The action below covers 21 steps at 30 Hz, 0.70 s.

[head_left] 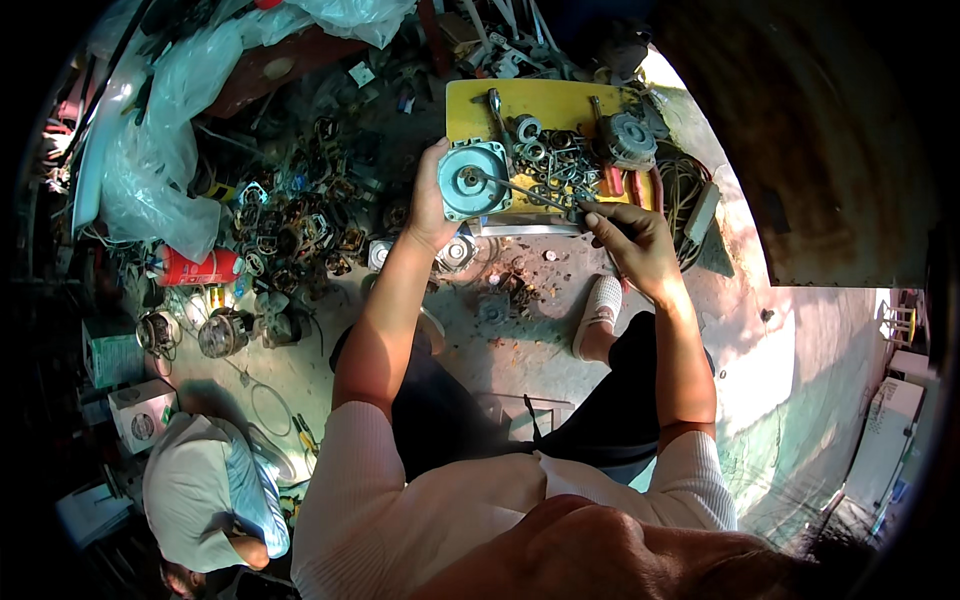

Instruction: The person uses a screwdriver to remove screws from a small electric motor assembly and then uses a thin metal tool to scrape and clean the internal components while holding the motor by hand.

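Note:
My left hand is closed on the edge of a pale grey metal motor end cover, squarish with a round recessed face and a hub at its middle. It is held up at the near left corner of a low yellow table. Between the fingers of my right hand is a thin rod-like tool, perhaps a screwdriver. Its far end reaches to the hub of the cover; whether it touches inside is too small to tell. The tool's near end is partly covered by my fingers.
Bearings, rings and small metal parts lie on the table, with a ratchet-like tool, a motor housing and red-handled pliers. Coiled cable is to the right. Scrap motor parts cover the left floor. Another person crouches at lower left.

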Tool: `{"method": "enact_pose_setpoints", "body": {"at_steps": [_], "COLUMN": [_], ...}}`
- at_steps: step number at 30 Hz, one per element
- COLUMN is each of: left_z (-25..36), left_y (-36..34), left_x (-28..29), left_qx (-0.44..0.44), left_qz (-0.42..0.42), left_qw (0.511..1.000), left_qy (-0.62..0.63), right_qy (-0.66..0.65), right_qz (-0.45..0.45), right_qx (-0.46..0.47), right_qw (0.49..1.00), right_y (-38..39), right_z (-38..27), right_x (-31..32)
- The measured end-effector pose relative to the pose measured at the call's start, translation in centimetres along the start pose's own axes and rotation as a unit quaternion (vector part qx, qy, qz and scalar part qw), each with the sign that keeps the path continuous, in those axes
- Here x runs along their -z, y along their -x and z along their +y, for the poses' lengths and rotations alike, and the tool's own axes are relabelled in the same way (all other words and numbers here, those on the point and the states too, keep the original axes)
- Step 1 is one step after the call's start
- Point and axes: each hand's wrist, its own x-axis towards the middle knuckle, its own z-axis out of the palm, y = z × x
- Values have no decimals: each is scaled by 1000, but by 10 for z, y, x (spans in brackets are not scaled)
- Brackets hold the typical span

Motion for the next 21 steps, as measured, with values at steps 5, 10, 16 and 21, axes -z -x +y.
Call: {"method": "enact_pose_setpoints", "body": {"at_steps": [5,10,16,21], "left_z": [6,7,4,7], "left_y": [11,17,11,-1], "left_x": [-1,5,3,10], "left_qx": [78,141,125,56], "left_qz": [-17,-20,4,-20], "left_qw": [996,985,991,998], "left_qy": [-37,-94,-37,1], "right_qy": [88,129,222,226], "right_qz": [-12,-35,-2,24], "right_qx": [40,48,207,220], "right_qw": [995,990,953,949], "right_y": [2,3,2,4], "right_z": [-6,-14,-10,-15], "right_x": [7,7,3,5]}}
